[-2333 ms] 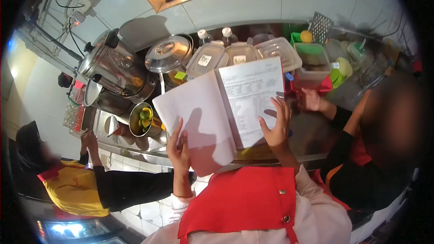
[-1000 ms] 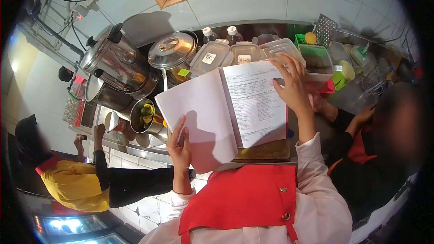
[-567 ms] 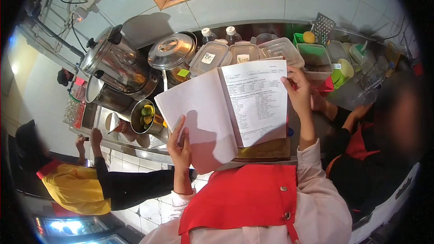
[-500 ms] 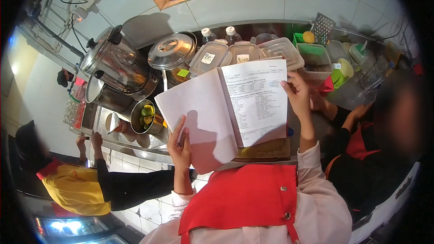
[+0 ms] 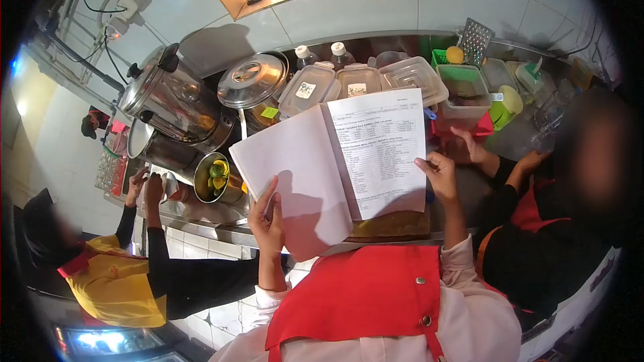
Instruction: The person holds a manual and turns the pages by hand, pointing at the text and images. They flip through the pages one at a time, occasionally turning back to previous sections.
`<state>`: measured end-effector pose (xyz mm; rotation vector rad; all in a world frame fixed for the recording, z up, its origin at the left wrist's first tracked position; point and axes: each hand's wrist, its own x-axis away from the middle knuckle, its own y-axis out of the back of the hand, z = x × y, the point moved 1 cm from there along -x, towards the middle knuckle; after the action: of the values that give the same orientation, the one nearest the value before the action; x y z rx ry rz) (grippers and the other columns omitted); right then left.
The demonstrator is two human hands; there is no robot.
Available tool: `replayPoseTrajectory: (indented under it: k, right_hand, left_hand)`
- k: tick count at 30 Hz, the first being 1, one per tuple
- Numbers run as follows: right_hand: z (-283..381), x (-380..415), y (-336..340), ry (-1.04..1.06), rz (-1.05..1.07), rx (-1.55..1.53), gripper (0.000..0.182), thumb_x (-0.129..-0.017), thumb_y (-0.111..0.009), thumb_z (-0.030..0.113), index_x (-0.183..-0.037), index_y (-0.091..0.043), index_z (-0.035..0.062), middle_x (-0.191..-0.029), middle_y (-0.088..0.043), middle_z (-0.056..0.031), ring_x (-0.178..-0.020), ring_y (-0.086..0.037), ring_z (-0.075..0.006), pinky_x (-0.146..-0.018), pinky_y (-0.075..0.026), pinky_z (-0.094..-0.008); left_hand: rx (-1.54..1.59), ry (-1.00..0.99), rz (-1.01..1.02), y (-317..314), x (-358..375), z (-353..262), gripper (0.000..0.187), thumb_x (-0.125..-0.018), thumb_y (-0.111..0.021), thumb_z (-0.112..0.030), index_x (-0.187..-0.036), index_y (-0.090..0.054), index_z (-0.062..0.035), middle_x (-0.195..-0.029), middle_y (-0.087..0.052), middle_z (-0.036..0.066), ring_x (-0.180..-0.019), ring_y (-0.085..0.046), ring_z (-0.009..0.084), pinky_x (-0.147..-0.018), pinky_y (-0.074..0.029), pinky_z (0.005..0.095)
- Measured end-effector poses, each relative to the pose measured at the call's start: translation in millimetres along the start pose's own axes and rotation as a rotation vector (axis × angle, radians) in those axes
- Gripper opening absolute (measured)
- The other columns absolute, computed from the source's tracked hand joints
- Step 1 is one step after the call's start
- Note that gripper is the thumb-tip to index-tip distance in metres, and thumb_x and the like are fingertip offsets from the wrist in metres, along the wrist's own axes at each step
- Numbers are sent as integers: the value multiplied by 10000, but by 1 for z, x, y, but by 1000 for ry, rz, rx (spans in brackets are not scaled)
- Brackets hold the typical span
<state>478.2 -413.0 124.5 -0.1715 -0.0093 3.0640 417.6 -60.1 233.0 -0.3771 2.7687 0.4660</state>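
A booklet of printed sheets (image 5: 382, 161) lies open in front of me, above the counter edge. Its left page is blank and partly in shadow, while the right one carries lines of print and small tables. My left hand (image 5: 268, 222) supports the lower left edge, thumb on the front and fingers partly hidden behind. At the right edge, my right hand (image 5: 439, 173) pinches the printed page between thumb and fingers. Beneath the booklet's lower edge a brown board (image 5: 392, 226) shows.
Lidded plastic containers (image 5: 308, 90), a lidded pot (image 5: 251, 80) and a tall steel urn (image 5: 168, 94) stand behind. A pot with green and yellow pieces (image 5: 218, 174) sits left. A person in a yellow vest (image 5: 114, 285) works left; another person's hand (image 5: 473, 146) is close on my right.
My right hand has slid down the page's right edge. The left person's hands moved up toward the pots, and the right person's nearer hand came more into view.
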Motion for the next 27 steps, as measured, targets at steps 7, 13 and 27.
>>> replayPoseTrajectory:
  k: [7,13,27]
  right_hand:
    - [10,-3,4,136,-36,273,240,-935,-564,161,-829,-560,-54,-657,-468,40,-656,-401,-25,-570,-344,-207]
    - [12,5,-2,21,-50,3,192,-924,-577,133,-850,-593,-43,-728,-522,34,-673,-457,-45,-631,-383,-197]
    - [-22,10,3,-2,67,-109,200,-893,-620,127,-937,-634,-68,-898,-590,-26,-834,-533,-77,-746,-415,-230]
  left_hand:
    - [-38,19,-19,-1,-1,-4,300,-913,-519,6,-1203,-595,-11,-1248,-530,132,-1173,-501,212,-980,-406,310]
    - [2,26,-20,3,2,4,291,-913,-534,-14,-1196,-603,-17,-1233,-539,128,-1157,-512,206,-970,-403,297]
    - [-41,31,-33,-1,4,-5,270,-911,-550,-39,-1168,-631,-39,-1176,-579,124,-1121,-530,198,-959,-393,294]
